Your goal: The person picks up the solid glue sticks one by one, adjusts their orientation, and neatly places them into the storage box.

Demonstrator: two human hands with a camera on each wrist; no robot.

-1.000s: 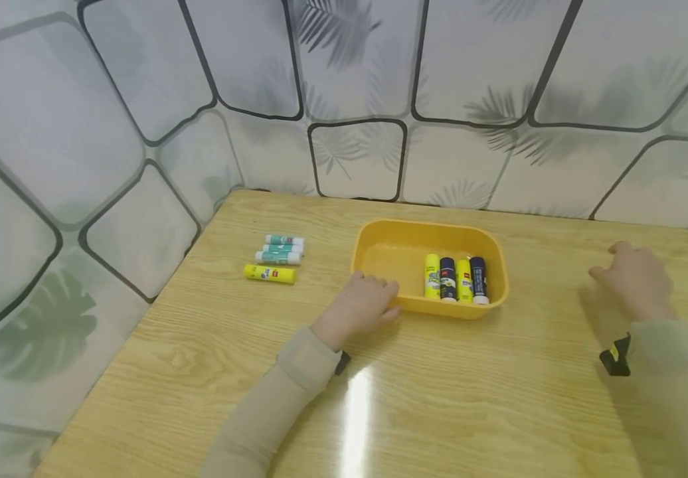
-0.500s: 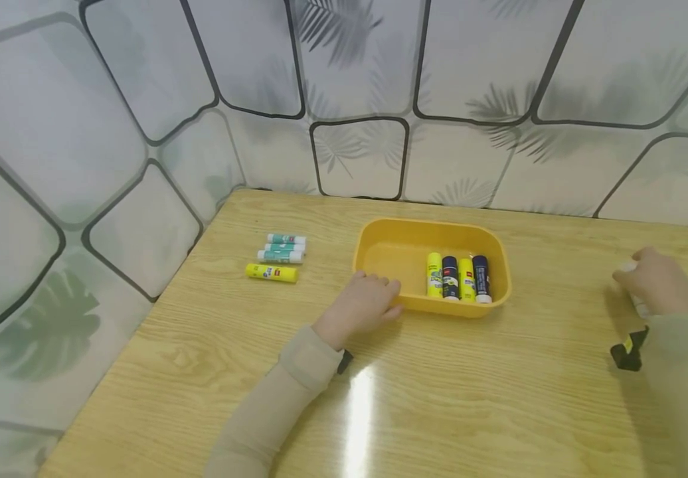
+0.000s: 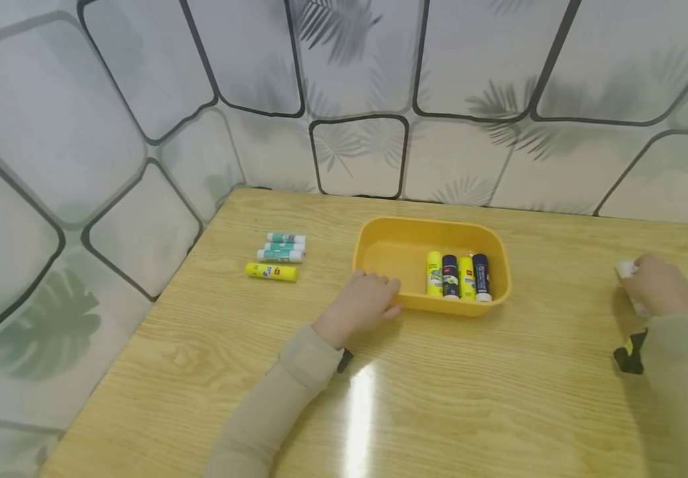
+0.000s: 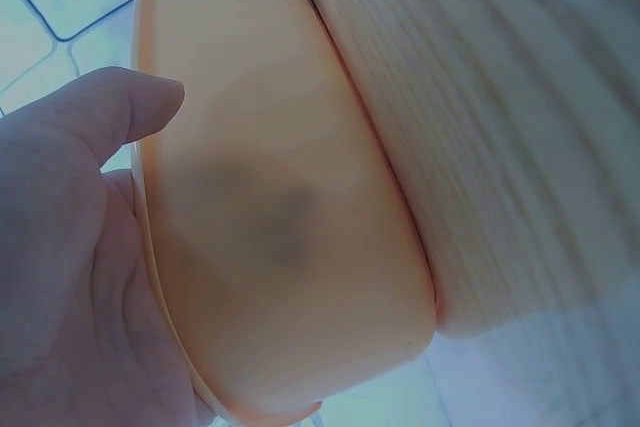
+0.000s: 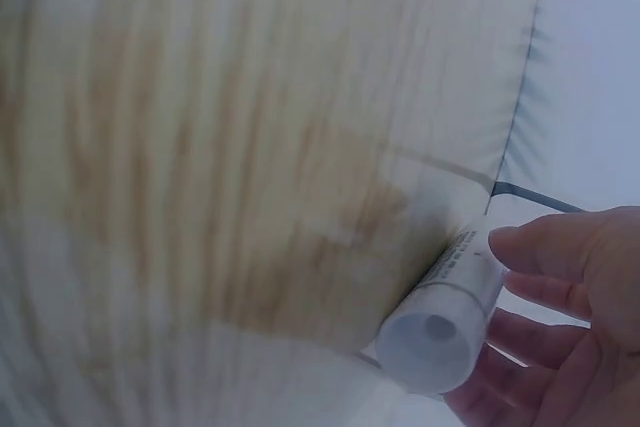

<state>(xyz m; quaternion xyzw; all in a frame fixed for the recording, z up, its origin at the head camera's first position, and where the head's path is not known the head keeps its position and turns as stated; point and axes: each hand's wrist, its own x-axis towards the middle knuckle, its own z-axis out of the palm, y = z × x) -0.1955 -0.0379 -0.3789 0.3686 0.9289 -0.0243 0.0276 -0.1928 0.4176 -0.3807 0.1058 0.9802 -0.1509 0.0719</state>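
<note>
My left hand (image 3: 363,302) grips the near left rim of a yellow plastic tray (image 3: 424,224). In the left wrist view the thumb lies along the tray's outer wall (image 4: 290,147) and the other fingers are behind the rim. My right hand (image 3: 662,285), at the far right of the table, holds a white glue stick (image 5: 465,272) between thumb and fingers. That stick lies close along the table surface, its hollow round end facing the wrist camera. Inside the tray's right half lie yellow glue sticks (image 3: 434,273) and dark blue glue sticks (image 3: 481,277), side by side.
Left of the tray, several small green-and-white glue sticks (image 3: 281,255) lie in a row, with one yellow glue stick (image 3: 271,271) just in front. A patterned wall covering (image 3: 356,159) rises behind the wooden table (image 3: 469,385).
My right hand has shifted a little to the right and its fingers have closed on the white glue stick, which now shows beside it. The left hand stays on the tray.
</note>
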